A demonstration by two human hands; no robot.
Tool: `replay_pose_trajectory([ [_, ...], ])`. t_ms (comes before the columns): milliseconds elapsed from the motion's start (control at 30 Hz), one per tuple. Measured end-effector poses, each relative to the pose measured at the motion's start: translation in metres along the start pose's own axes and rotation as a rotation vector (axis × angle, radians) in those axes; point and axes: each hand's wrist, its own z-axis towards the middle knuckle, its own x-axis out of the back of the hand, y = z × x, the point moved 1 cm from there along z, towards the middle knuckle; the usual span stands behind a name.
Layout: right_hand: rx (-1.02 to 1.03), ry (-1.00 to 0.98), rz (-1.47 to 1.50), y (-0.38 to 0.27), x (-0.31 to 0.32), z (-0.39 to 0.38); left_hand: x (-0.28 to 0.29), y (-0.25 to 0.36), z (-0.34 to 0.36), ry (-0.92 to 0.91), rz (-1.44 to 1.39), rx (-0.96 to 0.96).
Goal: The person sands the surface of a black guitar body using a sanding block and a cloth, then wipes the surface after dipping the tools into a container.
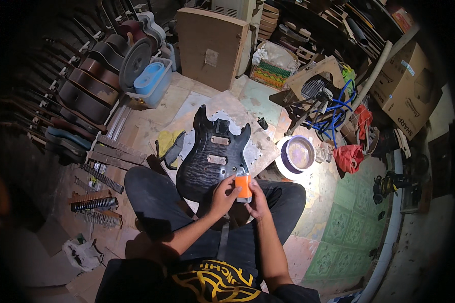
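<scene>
While seated on the floor, holding a small orange container [243, 186] over a dark guitar body [213, 155].

Guitar body resting across the lap, far end on a pale board [262, 151]; round bowl [297, 154] just right of it. Left hand [224, 196] wrapped around the container's left side, fingers curled against it; right hand [258, 201] pinching its right edge, thumb and fingertips pressed on.
</scene>
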Motion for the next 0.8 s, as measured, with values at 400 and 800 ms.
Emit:
replay_pose_trajectory([
  [400, 0.105, 0.011, -0.366, -0.007, 0.004, 0.003, 0.007, -0.003, 0.012, -0.117, -0.225, 0.200],
  [800, 0.592, 0.566, -0.957, -0.165, 0.169, 0.089, 0.057, -0.018, 0.115, 0.251, 0.838, 0.024],
])
